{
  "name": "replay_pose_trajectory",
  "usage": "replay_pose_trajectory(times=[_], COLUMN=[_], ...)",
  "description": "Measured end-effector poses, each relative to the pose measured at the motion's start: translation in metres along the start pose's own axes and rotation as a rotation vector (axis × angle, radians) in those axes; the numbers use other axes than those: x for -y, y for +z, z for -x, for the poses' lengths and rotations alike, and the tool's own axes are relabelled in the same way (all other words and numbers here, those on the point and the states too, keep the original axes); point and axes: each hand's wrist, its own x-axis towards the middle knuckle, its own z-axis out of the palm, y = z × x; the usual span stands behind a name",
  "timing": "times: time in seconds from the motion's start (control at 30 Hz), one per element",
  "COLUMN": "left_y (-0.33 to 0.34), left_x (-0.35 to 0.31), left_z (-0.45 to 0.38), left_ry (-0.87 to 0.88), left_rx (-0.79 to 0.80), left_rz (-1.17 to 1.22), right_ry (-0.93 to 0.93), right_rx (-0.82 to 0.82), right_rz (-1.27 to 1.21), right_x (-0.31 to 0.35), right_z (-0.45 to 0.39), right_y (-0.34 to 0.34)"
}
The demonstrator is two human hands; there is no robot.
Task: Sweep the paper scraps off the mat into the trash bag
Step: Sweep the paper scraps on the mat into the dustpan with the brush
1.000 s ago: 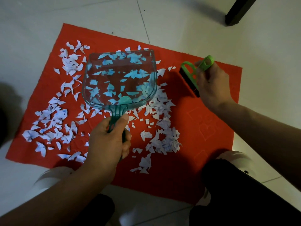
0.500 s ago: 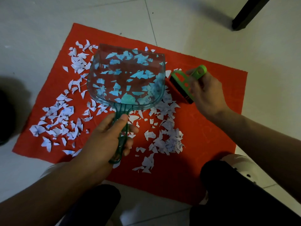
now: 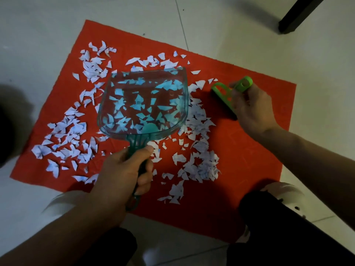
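Above the red mat (image 3: pixel 240 154), my left hand (image 3: pixel 123 175) grips the teal dustpan (image 3: pixel 144 104) over scattered paper scraps (image 3: pixel 199 166), while my right hand (image 3: pixel 253 110) holds the green brush (image 3: pixel 224 93) against the mat.

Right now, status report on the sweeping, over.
Left hand grips dustpan; right hand grips green brush. Paper scraps still cover red mat. Trash bag unseen. Nothing blocking.

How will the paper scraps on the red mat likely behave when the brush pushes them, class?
The paper scraps look thin and small, so probably very light and apt to scatter. Many lie flat on the mat, so some may slip under the brush.
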Motion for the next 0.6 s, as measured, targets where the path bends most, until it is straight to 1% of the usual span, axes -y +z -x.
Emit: replay_pose_trajectory(times=[0.07,0.13,0.23,0.37,0.43,0.53,0.6], left_y=[0.002,0.000,-0.003,-0.008,-0.012,-0.018,-0.019], left_x=[0.002,0.003,0.004,0.008,0.011,0.014,0.015], left_z=[0.002,0.003,0.005,0.006,0.006,0.005,0.006], left_ry=[0.001,0.007,0.026,0.042,0.037,0.015,0.014], left_rx=[-0.029,-0.050,-0.060,-0.085,-0.093,-0.107,-0.117], left_rz=[-0.003,0.011,0.014,-0.003,-0.023,-0.050,-0.029], right_ry=[-0.023,-0.035,-0.017,0.032,0.050,0.091,0.064], right_rx=[-0.002,-0.046,-0.112,-0.145,-0.128,-0.072,-0.012], right_rz=[-0.063,-0.075,-0.045,0.034,0.084,0.085,0.077], right_x=[0.006,0.007,0.005,0.002,0.003,0.009,0.015], right_z=[0.003,-0.002,-0.015,-0.035,-0.042,-0.047,-0.044], right_y=[0.000,0.000,-0.001,0.005,0.009,0.015,0.017])
